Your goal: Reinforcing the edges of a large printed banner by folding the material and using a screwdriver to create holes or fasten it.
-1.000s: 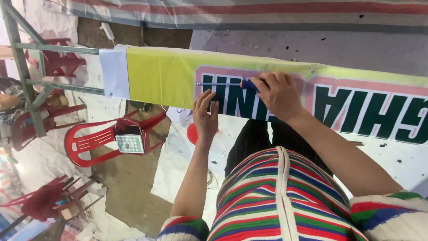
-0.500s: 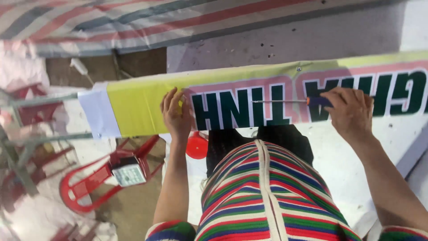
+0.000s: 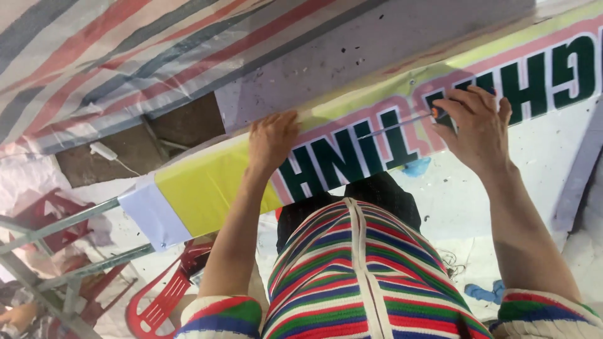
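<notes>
Head view: my left hand (image 3: 271, 139) presses flat, fingers spread, on the soft, slippery banner (image 3: 207, 185); right hand (image 3: 478, 125) grips a light, stiff screwdriver (image 3: 402, 126) by its handle.

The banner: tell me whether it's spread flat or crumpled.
Spread flat: the banner lies smooth along the frame, left hand pressing it.

Banner (image 3: 207, 182): right end cut off by the frame edge; lettering partly covered by both hands.
Screwdriver (image 3: 402, 125): handle almost wholly hidden inside the right hand (image 3: 477, 129); tip too thin to tell where it ends.
Left hand (image 3: 271, 139): fingertips hidden over the banner's top edge.
Red chair (image 3: 164, 295): cut off at the bottom edge, partly behind the left arm.
Metal frame (image 3: 59, 276): runs out of the frame at left.
Blue object (image 3: 483, 292): too small to identify.
</notes>
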